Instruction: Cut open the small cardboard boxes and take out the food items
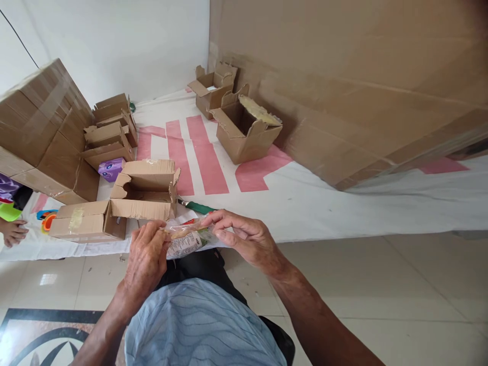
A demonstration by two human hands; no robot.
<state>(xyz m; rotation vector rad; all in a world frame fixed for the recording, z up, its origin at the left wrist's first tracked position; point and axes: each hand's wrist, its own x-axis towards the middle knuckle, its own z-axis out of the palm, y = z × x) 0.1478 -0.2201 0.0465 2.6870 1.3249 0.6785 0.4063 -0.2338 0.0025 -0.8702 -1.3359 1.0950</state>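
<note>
A clear plastic packet (185, 244) with fine dark print and a green patch lies level between my hands at the table's front edge. Something tan shows inside it; the kind cannot be made out. My left hand (148, 254) pinches the packet's left end, its fingers curled over the top. At the right end, my right hand (246, 238) grips the plastic between thumb and fingers. Just behind the packet lies a green-handled tool (199, 207), partly hidden by my right hand. An open cardboard box (145, 208) stands beyond my left hand.
A closed carton (82, 221) sits at the front left, near orange and blue items. Behind are a purple box (111, 169), small open boxes (109, 140) and large cartons (49, 137). Two open boxes (244, 145) stand before a huge carton (362, 91). Another person's hand (14, 233) rests far left.
</note>
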